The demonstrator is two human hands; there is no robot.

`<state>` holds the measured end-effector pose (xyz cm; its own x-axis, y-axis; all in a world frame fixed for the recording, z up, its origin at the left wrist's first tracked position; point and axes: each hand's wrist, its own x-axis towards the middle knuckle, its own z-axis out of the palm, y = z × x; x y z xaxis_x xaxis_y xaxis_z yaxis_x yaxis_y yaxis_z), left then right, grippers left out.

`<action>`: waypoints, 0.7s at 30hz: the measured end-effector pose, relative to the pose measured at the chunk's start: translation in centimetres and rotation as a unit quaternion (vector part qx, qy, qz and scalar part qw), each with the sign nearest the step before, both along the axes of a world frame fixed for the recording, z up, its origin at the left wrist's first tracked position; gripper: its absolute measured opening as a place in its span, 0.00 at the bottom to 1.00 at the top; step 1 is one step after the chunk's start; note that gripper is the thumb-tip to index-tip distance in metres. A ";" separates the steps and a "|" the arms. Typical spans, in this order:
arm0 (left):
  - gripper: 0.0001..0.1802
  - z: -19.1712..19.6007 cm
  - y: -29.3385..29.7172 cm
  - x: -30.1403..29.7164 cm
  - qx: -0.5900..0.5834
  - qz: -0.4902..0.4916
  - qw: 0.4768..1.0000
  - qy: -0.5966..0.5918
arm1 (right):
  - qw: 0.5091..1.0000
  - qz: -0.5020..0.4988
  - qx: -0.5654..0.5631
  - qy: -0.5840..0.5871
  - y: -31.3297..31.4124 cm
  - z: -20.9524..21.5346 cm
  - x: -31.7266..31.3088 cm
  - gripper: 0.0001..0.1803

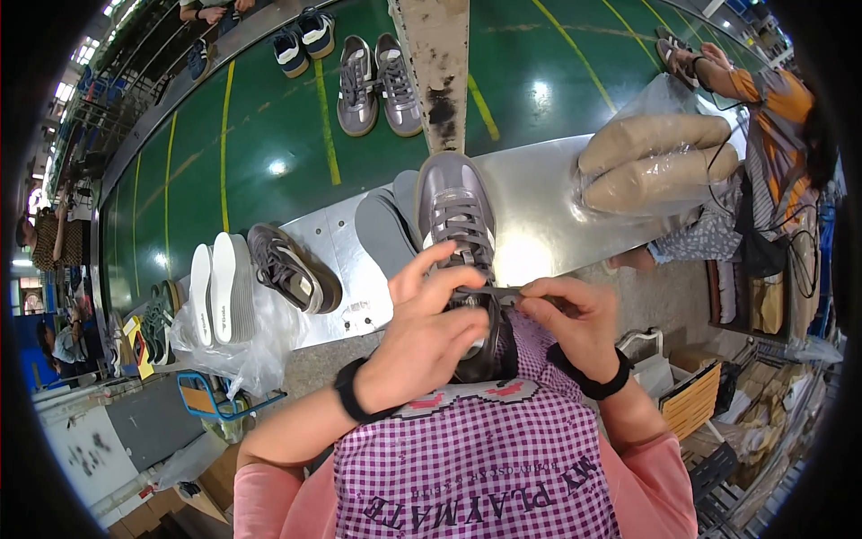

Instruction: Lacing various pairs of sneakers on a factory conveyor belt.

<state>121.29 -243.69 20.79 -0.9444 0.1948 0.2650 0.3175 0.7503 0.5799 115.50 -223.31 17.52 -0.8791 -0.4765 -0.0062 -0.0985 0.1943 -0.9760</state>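
A grey lace-up sneaker (pixel 455 211) stands against my checked apron, its toe pointing away over the metal table (pixel 539 207). My left hand (pixel 422 337) and my right hand (pixel 570 319) meet at the shoe's top opening. Both pinch a grey lace (pixel 489 293) stretched flat between their fingertips. Each wrist carries a black band. Two grey insoles (pixel 386 229) lie on the table just left of the shoe.
Another dark sneaker (pixel 287 269) and two white soles (pixel 220 287) lie at the table's left, by a clear plastic bag (pixel 238 355). A bag of tan shoe lasts (pixel 660 162) sits at the right, near a seated person (pixel 772 135). More shoes (pixel 377 81) move on the green belt.
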 end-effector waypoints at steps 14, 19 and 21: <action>0.11 -2.3 -3.6 -0.7 0.155 0.037 0.958 -0.238 | 0.977 0.106 0.090 0.161 -1.5 0.7 0.5 0.07; 0.06 -3.4 -4.5 0.0 0.409 0.027 0.862 -0.299 | 0.943 0.057 0.155 0.289 -4.5 -1.3 2.0 0.06; 0.12 -3.3 -4.5 0.2 0.499 0.036 0.798 -0.336 | 0.964 0.080 0.129 0.220 -4.2 -0.1 1.4 0.07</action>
<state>121.49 -248.23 17.47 -0.9378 0.1427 -0.3164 -0.3397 -0.1902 0.9211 116.91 -227.48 17.39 -0.7388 -0.6391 0.2139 -0.5410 0.3732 -0.7537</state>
